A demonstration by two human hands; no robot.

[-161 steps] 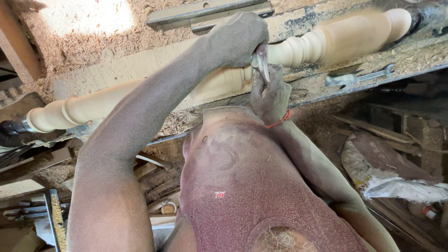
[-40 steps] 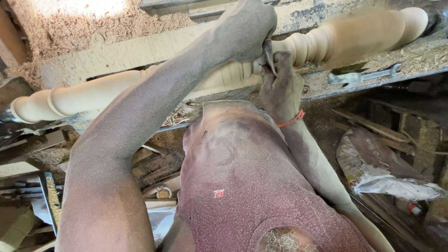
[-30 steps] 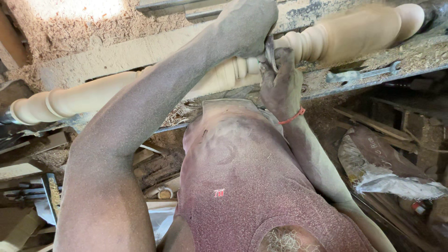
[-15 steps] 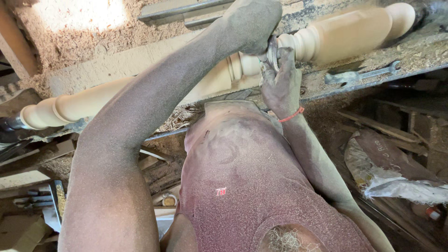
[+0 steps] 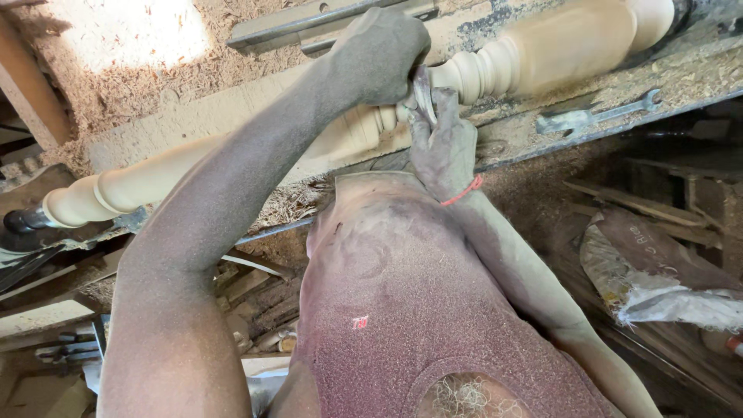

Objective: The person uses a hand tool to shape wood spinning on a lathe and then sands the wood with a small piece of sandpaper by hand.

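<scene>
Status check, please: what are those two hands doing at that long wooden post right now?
Left hand and right hand grip a metal tool against the turned wooden post. Spanner lies clear on the sawdust-covered bed.

Sawdust-covered bench [image 5: 155,85], sunlit patch, cluttered dark floor [image 5: 665,193]

Head view looked down over a dust-coated maroon sleeveless shirt [image 5: 418,310]. Left hand [image 5: 381,56], grey with sawdust, was clenched over a thin grey metal turning tool [image 5: 422,93], whose tip met a long pale turned wooden spindle [image 5: 542,50] at its beaded section. Right hand [image 5: 444,139], thin red band at the wrist, gripped the tool from below, fingers wrapped up around it. Spindle lay across a sawdust-covered lathe bed [image 5: 681,73]. Flat grey metal spanner [image 5: 596,118] lay on the bed just right of the hands. Crumpled white and brown sack [image 5: 658,279] lay lower right, well apart.
</scene>
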